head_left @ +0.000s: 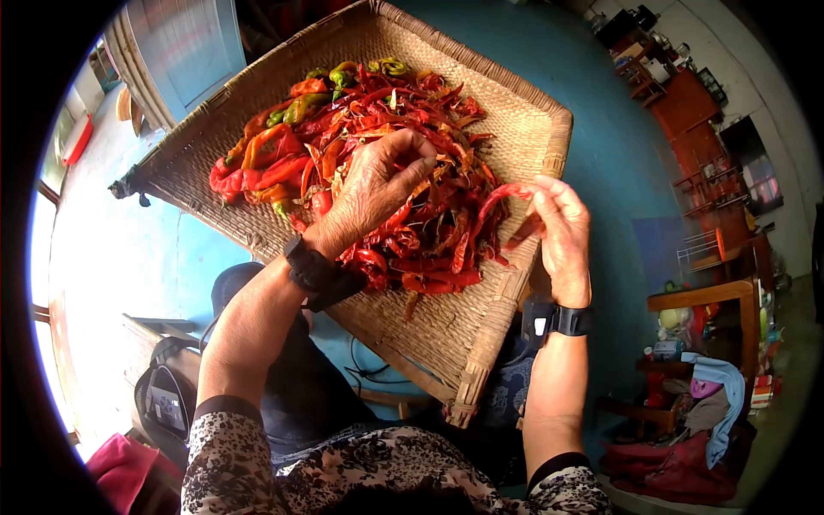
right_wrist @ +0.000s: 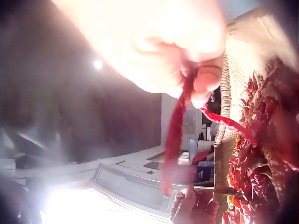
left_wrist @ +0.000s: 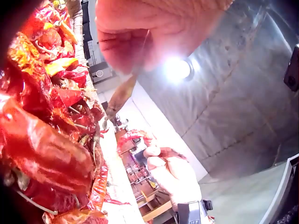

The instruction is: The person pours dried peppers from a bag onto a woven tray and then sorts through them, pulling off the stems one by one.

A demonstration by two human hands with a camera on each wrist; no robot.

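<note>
A heap of red dried chili peppers (head_left: 403,215) lies in a square woven basket tray (head_left: 524,129). Over the middle of the heap, my left hand (head_left: 382,176) pinches a small brownish chili pepper (left_wrist: 122,97), best seen in the left wrist view, where it hangs from the fingertips. My right hand (head_left: 565,236), at the tray's right rim, holds two red chilies between thumb and fingers. One, a curved chili (head_left: 498,197), points toward the heap; the other, a darker chili (right_wrist: 174,135), hangs down in the right wrist view.
Larger red and orange peppers (head_left: 266,163) and a few green peppers (head_left: 342,75) lie at the tray's far left. The tray's near edge is above the person's lap. To the right stands a wooden chair (head_left: 704,296) with cloths and bags. A black bag (head_left: 165,403) is at left.
</note>
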